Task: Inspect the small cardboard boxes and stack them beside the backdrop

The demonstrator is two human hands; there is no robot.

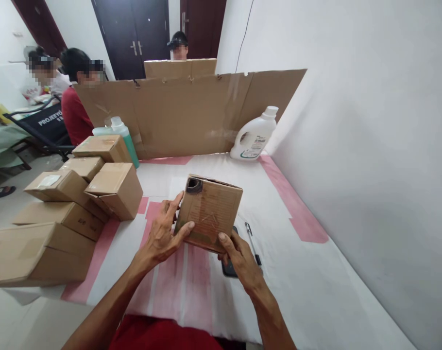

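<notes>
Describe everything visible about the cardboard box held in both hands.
The cardboard box is small, brown and closed, looking like plain corrugated card, with faint printing on the face turned toward the camera. A dark round mark sits at its upper left corner. It is held tilted above the white and pink table covering. The left hand grips its left edge; the right hand supports its lower right edge. A dark phone-like object lies beneath it.

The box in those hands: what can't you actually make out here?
- Box print: too small and blurred to read, head view.
- Dark object beneath it: mostly hidden by the box and right hand.
- Green bottle: lower part hidden behind the stacked boxes.
- White jug label: too small.
- Left hand: palm faces away.
</notes>
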